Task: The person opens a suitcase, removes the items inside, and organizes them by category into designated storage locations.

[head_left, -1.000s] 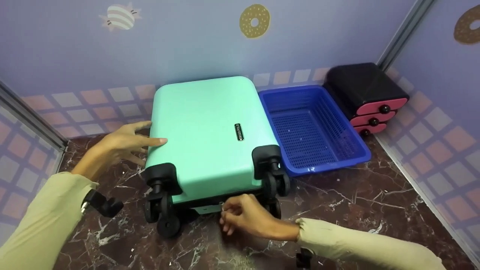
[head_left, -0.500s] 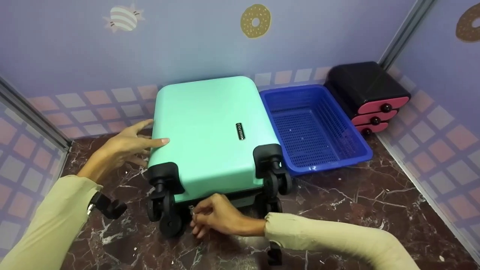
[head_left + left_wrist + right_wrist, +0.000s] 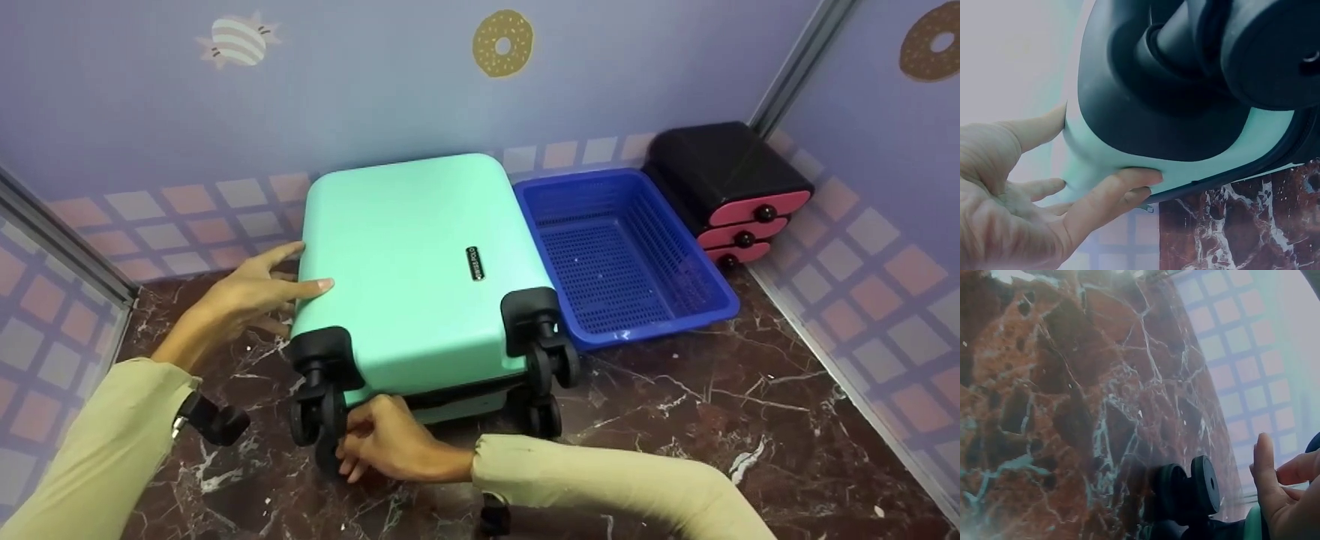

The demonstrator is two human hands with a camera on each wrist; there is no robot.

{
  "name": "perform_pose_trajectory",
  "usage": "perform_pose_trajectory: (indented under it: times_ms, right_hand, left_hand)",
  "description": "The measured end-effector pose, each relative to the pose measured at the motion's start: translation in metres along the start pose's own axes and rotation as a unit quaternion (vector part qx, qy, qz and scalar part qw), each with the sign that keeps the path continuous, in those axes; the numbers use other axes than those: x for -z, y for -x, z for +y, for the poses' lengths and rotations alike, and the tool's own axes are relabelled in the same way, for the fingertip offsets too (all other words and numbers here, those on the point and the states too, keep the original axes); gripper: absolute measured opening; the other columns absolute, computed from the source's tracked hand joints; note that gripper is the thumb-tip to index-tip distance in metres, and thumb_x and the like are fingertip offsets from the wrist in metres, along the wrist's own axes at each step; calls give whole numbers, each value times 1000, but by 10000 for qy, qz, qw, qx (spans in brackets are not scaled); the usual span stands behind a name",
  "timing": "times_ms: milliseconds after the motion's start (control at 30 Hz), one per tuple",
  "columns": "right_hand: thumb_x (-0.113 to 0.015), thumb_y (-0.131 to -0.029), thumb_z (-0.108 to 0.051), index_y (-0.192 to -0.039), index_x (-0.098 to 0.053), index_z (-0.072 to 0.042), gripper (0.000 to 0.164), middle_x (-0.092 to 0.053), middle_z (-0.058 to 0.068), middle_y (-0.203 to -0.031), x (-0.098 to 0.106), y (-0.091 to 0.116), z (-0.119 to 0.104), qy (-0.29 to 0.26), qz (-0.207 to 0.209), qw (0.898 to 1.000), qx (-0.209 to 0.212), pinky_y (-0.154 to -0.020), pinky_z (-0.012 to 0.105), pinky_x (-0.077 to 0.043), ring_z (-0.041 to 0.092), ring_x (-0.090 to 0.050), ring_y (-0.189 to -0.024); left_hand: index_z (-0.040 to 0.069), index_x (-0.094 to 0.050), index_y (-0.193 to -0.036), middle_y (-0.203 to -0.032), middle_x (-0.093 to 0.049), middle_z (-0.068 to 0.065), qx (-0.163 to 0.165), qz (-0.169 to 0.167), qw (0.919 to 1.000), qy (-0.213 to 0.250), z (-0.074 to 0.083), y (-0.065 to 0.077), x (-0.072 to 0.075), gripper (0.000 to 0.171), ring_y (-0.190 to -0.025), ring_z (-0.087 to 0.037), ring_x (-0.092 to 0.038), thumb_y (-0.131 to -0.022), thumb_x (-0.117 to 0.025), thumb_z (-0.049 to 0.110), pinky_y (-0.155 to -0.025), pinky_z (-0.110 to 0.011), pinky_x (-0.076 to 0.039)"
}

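Note:
A mint-green hard-shell suitcase lies flat on the floor, its wheeled end facing me. My left hand rests against its left side, thumb on the top shell and the other fingers spread along the side. In the left wrist view, the left hand touches the shell beside a black corner guard. My right hand, thumb and fingers together, pinches a zipper pull at the dark seam under the shell, close to the left wheel. The fingers hide the pull. The right wrist view shows that hand near a wheel.
Right of the suitcase sits a blue perforated basket. Beyond it, in the corner, stands a black drawer unit with pink fronts. The lavender wall rises behind the suitcase. Dark marble-patterned floor stretches out in front.
My right hand has slid left along the suitcase's seam with the zipper pull, from near the right wheel to beside the left wheel. My left hand has stayed on the left side.

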State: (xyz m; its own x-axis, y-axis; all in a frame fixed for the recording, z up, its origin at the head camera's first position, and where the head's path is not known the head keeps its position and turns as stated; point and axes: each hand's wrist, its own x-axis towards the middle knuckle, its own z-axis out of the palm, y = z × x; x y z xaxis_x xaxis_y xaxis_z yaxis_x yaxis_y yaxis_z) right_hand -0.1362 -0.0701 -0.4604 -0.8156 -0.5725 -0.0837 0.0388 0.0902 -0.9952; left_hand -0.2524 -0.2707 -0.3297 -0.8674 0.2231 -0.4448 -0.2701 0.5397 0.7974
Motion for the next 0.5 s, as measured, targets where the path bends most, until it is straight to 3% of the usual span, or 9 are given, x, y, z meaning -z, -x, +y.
perform_pose_trajectory:
  times_ms: [100, 133, 200, 267, 333, 400, 500]
  right_hand:
    - [-61, -94, 16, -99, -75, 13, 15, -75, 19, -77, -2, 1, -2, 308, -114, 9995, -12, -54, 30, -63, 10, -68, -52]
    - [-62, -95, 14, -105, -75, 12, 16, -75, 17, -78, 0, 3, -2, 422, -195, 9989, -20, -54, 29, -63, 9, -68, -53]
    - [-65, -97, 10, -119, -71, 11, 24, -76, 15, -84, 5, 11, -1, 647, -373, 9972, -52, -56, 27, -63, 10, -69, -56]
    - [-68, -97, 6, -131, -66, 10, 35, -78, 14, -91, 15, 21, 2, 1026, -530, 9933, -16, -61, 22, -62, 9, -72, -65]
    - [-69, -98, 3, -139, -61, 8, 42, -79, 13, -100, 28, 36, 6, 1351, -636, 9888, 3, -66, 18, -61, 13, -76, -71]
    - [-70, -97, 1, -134, -65, 7, 37, -79, 14, -104, 44, 52, 11, 1584, -700, 9849, -16, -69, 15, -60, 18, -77, -75]
    - [-69, -99, 0, -121, -72, 5, 23, -78, 18, -104, 71, 76, 18, 1546, -759, 9850, -109, -67, 23, -63, 31, -77, -73]
  left_hand:
    - [11, 3, -169, -164, -14, -43, -255, 196, 9987, -387, 5, 3, -4, 97, -138, -61, -43, -104, -68, 25, -91, -52, -62]
    - [9, 0, -169, -164, -14, -43, -383, 316, 9964, -685, 8, 5, -6, 95, -140, -61, -39, -103, -68, 24, -97, -57, -59]
    - [6, -11, -168, -164, -19, -40, -768, 662, 9859, -1328, 16, 9, -15, 90, -144, -60, -35, -102, -70, 21, -108, -63, -50]
    - [6, -24, -166, -165, -24, -36, -1299, 1052, 9651, -2016, 26, 13, -32, 84, -147, -58, -32, -99, -73, 18, -114, -71, -39]
    - [10, -34, -164, -168, -23, -29, -1812, 1211, 9428, -2524, 38, 19, -56, 79, -153, -53, -25, -96, -75, 17, -118, -74, -27]
    - [14, -41, -161, -170, -24, -24, -2348, 1078, 9258, -2761, 50, 23, -85, 76, -154, -48, -26, -95, -76, 18, -120, -72, -26]
    - [21, -44, -160, -171, -27, -17, -3139, 485, 8944, -3149, 68, 24, -126, 77, -156, -43, -26, -93, -80, 22, -124, -68, -24]
